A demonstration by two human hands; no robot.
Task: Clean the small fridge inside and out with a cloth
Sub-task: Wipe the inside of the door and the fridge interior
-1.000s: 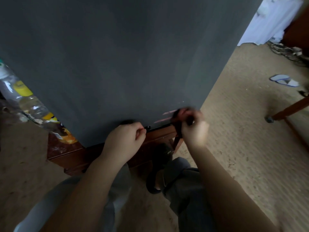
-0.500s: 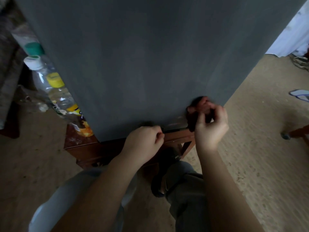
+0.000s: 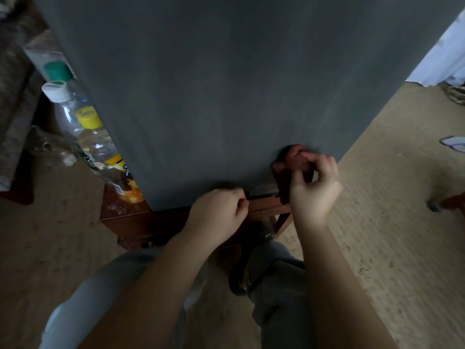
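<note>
The small fridge, a flat dark grey panel, fills the upper middle of your view. It stands on a low brown wooden surface, and its bottom edge runs just above your knuckles.

Your right hand is at the fridge's lower right corner. Its fingers are curled and pinch a bunched dark red cloth against the panel close to the right edge. The hand is blurred.

Your left hand sits at the bottom edge, just beside the cloth. Its fingers are clenched into a fist against the rim; you cannot tell whether they grip anything there.

To the left, clear plastic bottles crowd the fridge's side on the same surface. One has a white cap, one a yellow cap and one a green cap. They leave little room on that edge.

To the right, the tan floor lies open beyond the corner. A pale sandal and a reddish wooden furniture leg lie well apart from the fridge, and white fabric hangs at the far right. Your knees, in grey trousers, are close under the surface's front edge.
</note>
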